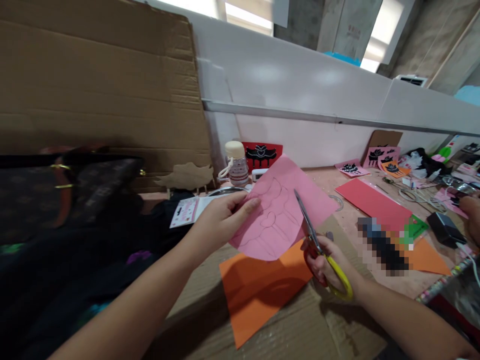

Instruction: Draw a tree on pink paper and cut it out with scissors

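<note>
My left hand (221, 217) pinches the left edge of a pink paper sheet (279, 210) with pencilled curved outlines, holding it tilted above the table. My right hand (332, 265) grips red-and-yellow scissors (318, 245). Their blades point up into the lower right edge of the pink sheet. Below the sheet, an orange paper sheet (262, 290) lies flat on brown cardboard (300, 325).
A dark bag (67, 200) fills the left. A tall cardboard panel (97, 80) stands behind it. A small bottle (236, 165), a red sheet (375, 202), more coloured papers, cut-out cards and a black box (446, 230) lie on the table. Another person's hand (472, 212) shows at the right edge.
</note>
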### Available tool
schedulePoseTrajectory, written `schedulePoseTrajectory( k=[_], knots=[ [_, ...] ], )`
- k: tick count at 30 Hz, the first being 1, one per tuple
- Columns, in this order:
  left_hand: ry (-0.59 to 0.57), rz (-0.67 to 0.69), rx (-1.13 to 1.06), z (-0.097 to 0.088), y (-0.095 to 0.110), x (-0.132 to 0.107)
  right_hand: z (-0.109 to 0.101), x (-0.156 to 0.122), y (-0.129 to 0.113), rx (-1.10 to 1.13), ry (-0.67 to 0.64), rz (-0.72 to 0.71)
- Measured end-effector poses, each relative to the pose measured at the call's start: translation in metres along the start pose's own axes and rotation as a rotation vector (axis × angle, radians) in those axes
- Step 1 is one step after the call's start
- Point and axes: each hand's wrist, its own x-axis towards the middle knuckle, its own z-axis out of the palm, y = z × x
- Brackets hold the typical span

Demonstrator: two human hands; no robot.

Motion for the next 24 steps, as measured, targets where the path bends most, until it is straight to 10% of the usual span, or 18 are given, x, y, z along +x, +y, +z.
schedulePoseTrajectory(
  k=[24],
  knots=[
    [-0.255,-0.019,0.082,-0.01,0.015,-0.001,0.003,0.001,-0.019,-0.164,-0.042,-0.108]
  ],
)
